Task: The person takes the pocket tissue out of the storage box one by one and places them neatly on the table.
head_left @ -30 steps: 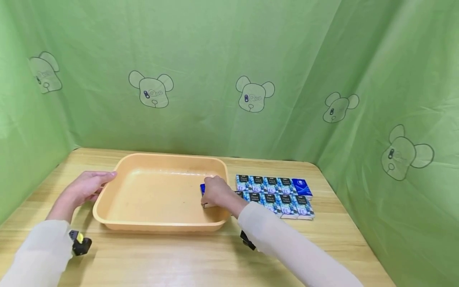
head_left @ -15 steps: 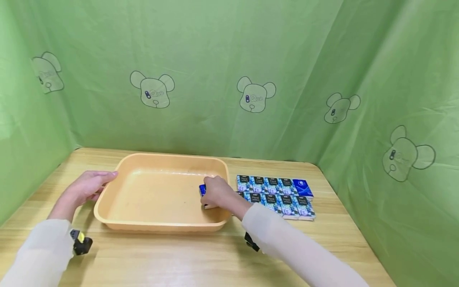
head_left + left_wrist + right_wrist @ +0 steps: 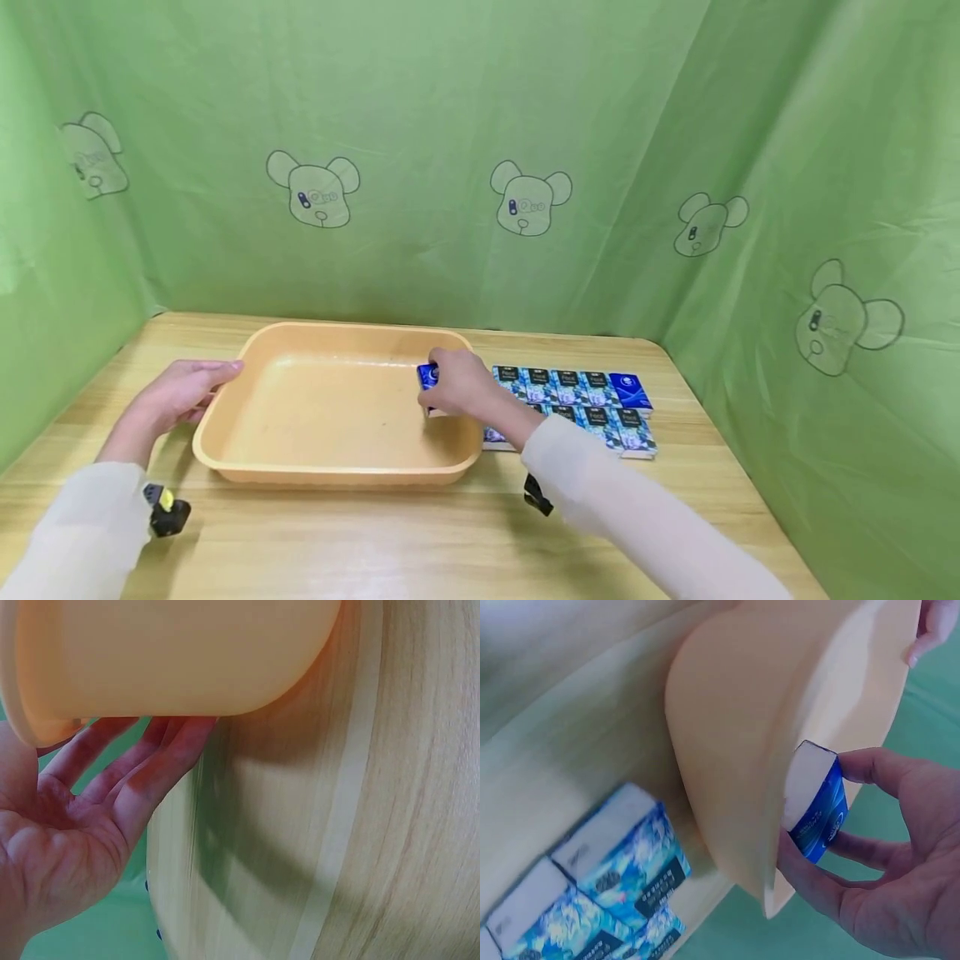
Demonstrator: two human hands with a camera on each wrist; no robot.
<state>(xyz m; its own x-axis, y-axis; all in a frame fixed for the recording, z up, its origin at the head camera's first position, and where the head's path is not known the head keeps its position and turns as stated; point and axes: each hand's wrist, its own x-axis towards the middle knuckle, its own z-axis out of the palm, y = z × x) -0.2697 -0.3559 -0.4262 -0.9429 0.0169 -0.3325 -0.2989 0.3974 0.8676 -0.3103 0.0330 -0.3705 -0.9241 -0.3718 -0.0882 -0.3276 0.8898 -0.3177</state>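
Note:
My right hand [image 3: 461, 383] pinches a blue tissue pack [image 3: 427, 377] between thumb and fingers over the right end of a shallow orange plastic tub [image 3: 337, 472]. In the right wrist view the pack [image 3: 825, 814] shows a white side and a blue printed face, tilted near the tub's rim. At the tub's left end, my left hand [image 3: 176, 392] grips the rim. Its thumb lies over the edge, while its fingers [image 3: 169, 761] touch the outer wall in the left wrist view. The tub's visible floor is bare.
Right of the tub, two rows of floral tissue packs [image 3: 570, 387] lie on the wooden table [image 3: 337, 542]. One blue pack [image 3: 628, 390] ends the back row. A green curtain [image 3: 420, 267] stands behind the table and along both sides.
My right hand has risen from the tub's floor with the blue tissue pack and moved slightly away from me. My left hand keeps its place on the rim.

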